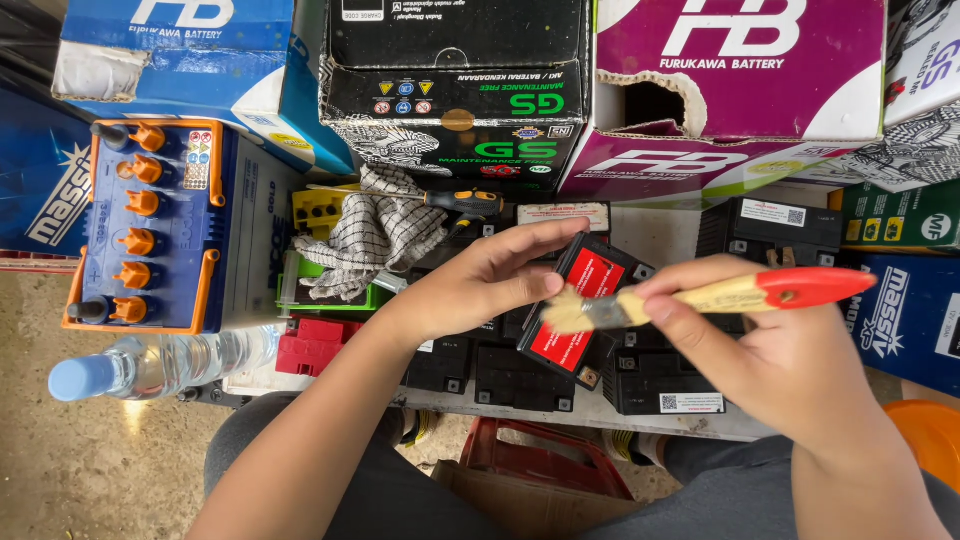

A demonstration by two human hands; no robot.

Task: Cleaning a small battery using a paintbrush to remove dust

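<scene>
Low white bench (655,235), packed with batteries.
On it: rows of small black batteries (520,375), a red battery (310,345), a large white battery with blue top and orange caps (160,225), a checked cloth (375,235), a screwdriver (462,201), and stacked cardboard boxes (460,110) at the back.

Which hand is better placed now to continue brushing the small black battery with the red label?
The right hand. It holds the paintbrush, whose bristles already touch the small battery. The left hand is occupied holding that battery up.
</scene>
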